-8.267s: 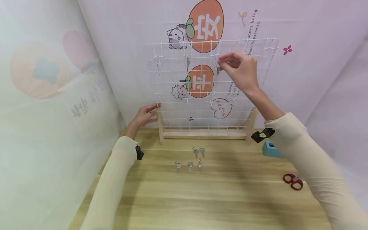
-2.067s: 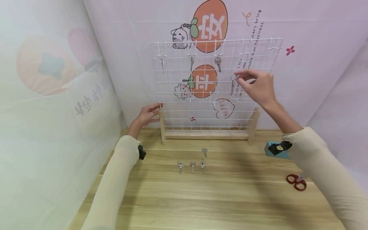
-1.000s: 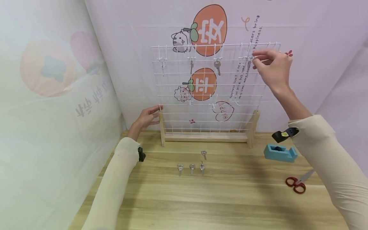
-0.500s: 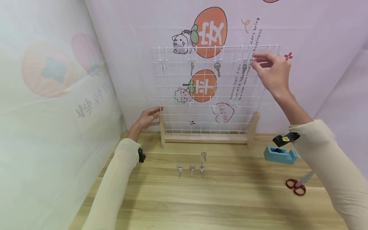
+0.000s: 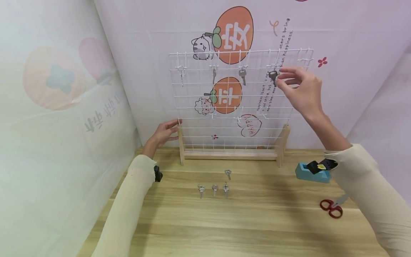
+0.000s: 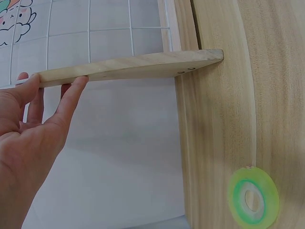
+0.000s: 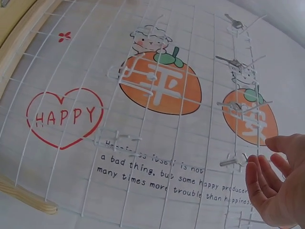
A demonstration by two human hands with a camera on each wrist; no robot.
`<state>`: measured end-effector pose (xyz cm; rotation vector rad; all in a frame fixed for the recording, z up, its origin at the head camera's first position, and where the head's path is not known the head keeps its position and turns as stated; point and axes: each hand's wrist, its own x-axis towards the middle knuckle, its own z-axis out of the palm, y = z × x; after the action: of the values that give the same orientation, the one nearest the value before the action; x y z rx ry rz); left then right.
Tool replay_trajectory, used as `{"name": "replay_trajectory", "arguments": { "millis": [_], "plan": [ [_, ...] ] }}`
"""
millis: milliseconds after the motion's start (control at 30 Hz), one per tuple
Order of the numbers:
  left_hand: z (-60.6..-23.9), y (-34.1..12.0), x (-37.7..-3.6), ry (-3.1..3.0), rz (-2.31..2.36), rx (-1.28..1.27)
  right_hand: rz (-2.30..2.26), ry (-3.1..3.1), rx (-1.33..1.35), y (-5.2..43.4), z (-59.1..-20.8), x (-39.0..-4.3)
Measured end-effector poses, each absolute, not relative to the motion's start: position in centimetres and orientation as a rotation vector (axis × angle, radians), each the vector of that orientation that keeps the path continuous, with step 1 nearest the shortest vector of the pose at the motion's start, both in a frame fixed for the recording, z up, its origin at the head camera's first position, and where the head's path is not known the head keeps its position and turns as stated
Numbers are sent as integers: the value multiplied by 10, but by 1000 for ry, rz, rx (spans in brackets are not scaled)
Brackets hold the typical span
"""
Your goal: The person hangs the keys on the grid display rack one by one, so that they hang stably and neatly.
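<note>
While hanging on the grid, the key [image 5: 273,76] sits at the loosely spread right hand [image 5: 302,91]'s fingertips.

grid rack [image 5: 205,107]: white wire, pale wood feet
backdrop [image 5: 337,28] behind rack: pink, orange persimmons, red "HAPPY" heart
table [image 5: 257,228]: light woodgrain
scissors [image 5: 330,208] right of rack: red handles
tape dispenser [image 5: 313,175]: blue
tape roll [image 6: 252,195]: green

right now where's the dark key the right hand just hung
In the head view, the dark key hangs on the top row of hooks of the white wire grid, fourth from the left, right of three other hung keys, with the right hand's fingertips at it.
</note>
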<state>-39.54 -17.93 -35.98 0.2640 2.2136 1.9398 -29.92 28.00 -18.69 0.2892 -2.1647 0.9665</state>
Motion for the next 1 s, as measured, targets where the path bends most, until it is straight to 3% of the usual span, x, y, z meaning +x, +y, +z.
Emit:
{"name": "replay_trajectory", "arguments": {
  "millis": [467, 1000],
  "plan": [
    [-360, -180, -399, 2216, 1930, 236, 884, -2281, 484, 262, -234, -297],
    [-359, -180, -401, 2229, 1921, 243, 868, -2430, 687, 236, -327, -311]
  ]
}}
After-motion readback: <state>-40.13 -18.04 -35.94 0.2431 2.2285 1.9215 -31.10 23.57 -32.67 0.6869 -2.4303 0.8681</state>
